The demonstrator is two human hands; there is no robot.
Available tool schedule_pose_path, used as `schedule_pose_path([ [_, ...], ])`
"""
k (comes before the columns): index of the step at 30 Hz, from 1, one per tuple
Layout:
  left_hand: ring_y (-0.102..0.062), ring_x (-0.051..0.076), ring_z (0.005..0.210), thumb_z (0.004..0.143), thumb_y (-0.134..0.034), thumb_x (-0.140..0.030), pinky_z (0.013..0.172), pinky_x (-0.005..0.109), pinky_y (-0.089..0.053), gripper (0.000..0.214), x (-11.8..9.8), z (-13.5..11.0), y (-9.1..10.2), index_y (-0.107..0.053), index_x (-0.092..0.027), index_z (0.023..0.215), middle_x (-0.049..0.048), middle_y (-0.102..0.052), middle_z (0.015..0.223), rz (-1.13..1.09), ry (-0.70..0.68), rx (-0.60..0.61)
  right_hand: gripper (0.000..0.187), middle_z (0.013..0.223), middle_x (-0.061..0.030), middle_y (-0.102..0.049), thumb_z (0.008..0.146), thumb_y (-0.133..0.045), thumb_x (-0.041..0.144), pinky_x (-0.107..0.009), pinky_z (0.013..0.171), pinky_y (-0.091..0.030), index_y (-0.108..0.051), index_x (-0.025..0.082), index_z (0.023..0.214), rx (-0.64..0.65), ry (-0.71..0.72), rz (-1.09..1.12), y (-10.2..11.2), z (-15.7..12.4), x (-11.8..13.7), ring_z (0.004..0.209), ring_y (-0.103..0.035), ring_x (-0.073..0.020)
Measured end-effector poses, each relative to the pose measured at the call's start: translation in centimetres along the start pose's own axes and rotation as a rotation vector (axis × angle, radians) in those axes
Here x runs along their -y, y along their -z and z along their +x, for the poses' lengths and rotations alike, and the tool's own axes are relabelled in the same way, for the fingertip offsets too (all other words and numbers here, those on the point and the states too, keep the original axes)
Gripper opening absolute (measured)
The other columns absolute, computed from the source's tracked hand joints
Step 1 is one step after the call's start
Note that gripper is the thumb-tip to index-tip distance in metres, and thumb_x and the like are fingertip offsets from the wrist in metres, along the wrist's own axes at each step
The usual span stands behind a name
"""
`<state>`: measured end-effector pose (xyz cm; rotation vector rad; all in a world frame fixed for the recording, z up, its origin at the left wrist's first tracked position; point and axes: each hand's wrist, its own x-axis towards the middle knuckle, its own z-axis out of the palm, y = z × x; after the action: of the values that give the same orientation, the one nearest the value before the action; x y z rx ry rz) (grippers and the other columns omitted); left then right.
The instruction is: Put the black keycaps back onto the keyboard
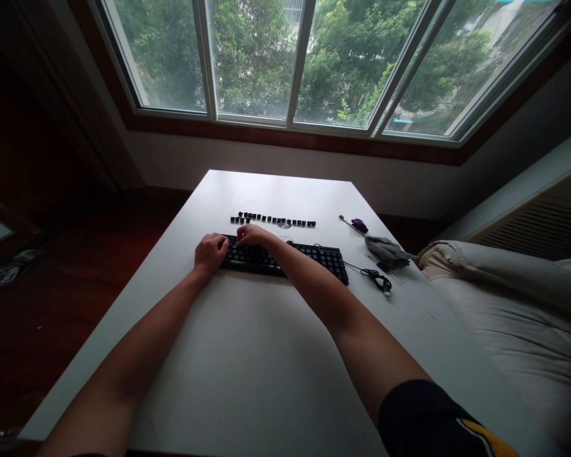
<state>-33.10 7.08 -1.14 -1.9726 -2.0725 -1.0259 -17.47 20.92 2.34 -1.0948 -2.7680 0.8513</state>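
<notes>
A black keyboard (330, 257) lies across the white table. My left hand (211, 252) grips its left end, with the thumb on the top near the edge. Above the keyboard's upper left part, my right hand (253, 235) is closed with its fingertips bent down to the keys; what they pinch, if anything, is too small and dark to make out. Behind the keyboard, loose black keycaps (272, 219) stand in two rough rows. A small clear round piece (283, 223) sits among them.
On the right of the table (247, 355) are a thin brush (349, 223), a purple item (359, 225), a grey cloth (387, 252) and a coiled USB cable (379, 279). A padded beige seat (509, 317) adjoins the right edge. A window (252, 63) is beyond.
</notes>
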Motion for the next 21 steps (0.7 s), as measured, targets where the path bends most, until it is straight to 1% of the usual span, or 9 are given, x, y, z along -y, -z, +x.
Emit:
schedule_pose_path([
  [2, -0.062, 0.027, 0.1, 0.096, -0.05, -0.035, 0.089, 0.04, -0.048, 0.025, 0.0, 0.0, 0.1, -0.072, -0.024, 0.092, 0.0072, -0.073, 0.102, -0.002, -0.003, 0.001, 0.019, 0.095, -0.0003, -0.075, 0.081, -0.079, 0.029, -0.019, 0.068, -0.045, -0.077, 0.021, 0.098, 0.003, 0.011, 0.033, 0.0, -0.2, -0.2, 0.081, -0.066, -0.0134],
  [4, -0.062, 0.027, 0.1, 0.096, -0.05, -0.035, 0.089, 0.04, -0.048, 0.024, 0.0, 0.0, 0.1, -0.071, -0.024, 0.092, 0.0072, -0.073, 0.102, -0.004, -0.004, 0.002, 0.018, 0.097, -0.0009, -0.076, 0.085, -0.074, 0.03, -0.019, 0.07, -0.046, -0.076, 0.021, 0.101, -0.037, 0.019, 0.074, 0.2, -0.4, -0.5, 0.081, -0.066, -0.0132],
  [6, -0.062, 0.027, 0.099, 0.096, -0.05, -0.034, 0.089, 0.04, -0.048, 0.024, 0.0, 0.1, 0.1, -0.071, -0.024, 0.092, 0.0072, -0.072, 0.102, -0.009, -0.004, 0.004, 0.017, 0.101, -0.0024, -0.076, 0.09, -0.067, 0.028, -0.021, 0.072, -0.046, -0.075, 0.022, 0.103, -0.158, -0.033, 0.074, 0.3, -0.4, -1.0, 0.086, -0.067, -0.0146],
  [9, -0.062, 0.027, 0.099, 0.096, -0.05, -0.033, 0.089, 0.04, -0.048, 0.023, 0.1, 0.1, 0.1, -0.071, -0.025, 0.091, 0.0067, -0.072, 0.101, -0.025, -0.009, 0.005, 0.02, 0.109, -0.0055, -0.074, 0.094, -0.06, 0.028, -0.025, 0.076, -0.047, -0.07, 0.023, 0.111, -0.384, -0.187, -0.018, 0.3, 0.2, -1.7, 0.096, -0.067, -0.0194],
  [11, -0.062, 0.027, 0.099, 0.096, -0.05, -0.032, 0.089, 0.041, -0.048, 0.023, 0.1, 0.1, 0.1, -0.071, -0.025, 0.09, 0.0062, -0.072, 0.101, -0.031, -0.012, 0.003, 0.024, 0.114, -0.0074, -0.073, 0.096, -0.059, 0.031, -0.028, 0.078, -0.048, -0.065, 0.025, 0.118, -0.452, -0.243, -0.096, 0.3, 0.9, -1.9, 0.1, -0.067, -0.0224],
  [13, -0.062, 0.027, 0.099, 0.096, -0.05, -0.032, 0.089, 0.041, -0.048, 0.023, 0.2, 0.1, 0.0, -0.07, -0.025, 0.09, 0.006, -0.073, 0.101, -0.031, -0.01, 0.001, 0.03, 0.117, -0.0091, -0.071, 0.096, -0.059, 0.033, -0.031, 0.081, -0.048, -0.06, 0.026, 0.125, -0.456, -0.258, -0.161, 0.2, 1.6, -2.0, 0.103, -0.066, -0.0244],
  [16, -0.062, 0.027, 0.1, 0.096, -0.05, -0.032, 0.091, 0.041, -0.048, 0.023, 0.2, 0.2, 0.0, -0.07, -0.025, 0.09, 0.0061, -0.073, 0.101, -0.033, -0.008, 0.002, 0.032, 0.121, -0.0116, -0.069, 0.098, -0.057, 0.032, -0.034, 0.084, -0.049, -0.056, 0.026, 0.129, -0.437, -0.25, -0.241, 0.2, 2.6, -1.8, 0.106, -0.065, -0.0266],
  [21, -0.062, 0.026, 0.1, 0.096, -0.05, -0.032, 0.092, 0.04, -0.048, 0.023, 0.3, 0.2, 0.1, -0.07, -0.025, 0.09, 0.0055, -0.073, 0.101, -0.04, -0.013, 0.002, 0.025, 0.12, -0.013, -0.068, 0.099, -0.051, 0.023, -0.035, 0.083, -0.049, -0.06, 0.024, 0.122, -0.419, -0.221, -0.335, 0.0, 3.0, -1.4, 0.103, -0.066, -0.0269],
])
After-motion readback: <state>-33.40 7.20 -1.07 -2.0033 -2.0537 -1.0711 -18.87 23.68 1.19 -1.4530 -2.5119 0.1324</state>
